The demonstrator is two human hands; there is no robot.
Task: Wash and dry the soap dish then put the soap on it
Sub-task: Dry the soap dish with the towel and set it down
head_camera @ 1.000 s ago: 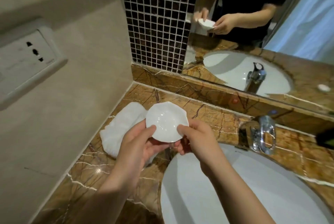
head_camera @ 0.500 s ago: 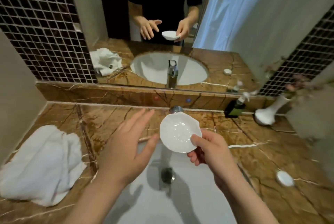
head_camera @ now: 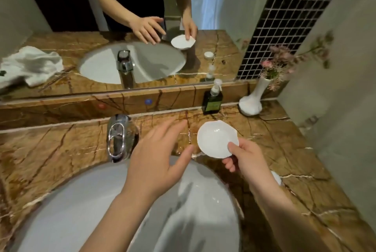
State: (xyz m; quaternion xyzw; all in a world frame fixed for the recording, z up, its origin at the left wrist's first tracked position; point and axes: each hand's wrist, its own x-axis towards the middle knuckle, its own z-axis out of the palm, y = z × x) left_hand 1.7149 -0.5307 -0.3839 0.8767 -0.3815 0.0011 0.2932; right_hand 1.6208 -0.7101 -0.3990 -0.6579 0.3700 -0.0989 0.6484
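My right hand (head_camera: pixel 247 159) pinches the near rim of a small white scalloped soap dish (head_camera: pixel 215 138), held above the marble counter to the right of the basin. The dish's hollow faces up and looks bare. My left hand (head_camera: pixel 157 159) hovers over the basin's far edge with fingers spread and nothing in it, just left of the dish. A small white round piece (head_camera: pixel 276 177), perhaps the soap, peeks out on the counter behind my right wrist, mostly hidden.
A chrome tap (head_camera: pixel 117 136) stands behind the white basin (head_camera: pixel 81 211). A dark pump bottle (head_camera: pixel 212 101) and a white vase of pink flowers (head_camera: pixel 253 101) stand against the mirror ledge at the right. The white towel shows only in the mirror.
My left hand let go of the dish and opened. My right hand carried the dish from beside the towel at the left, across the basin, to the counter on the right.
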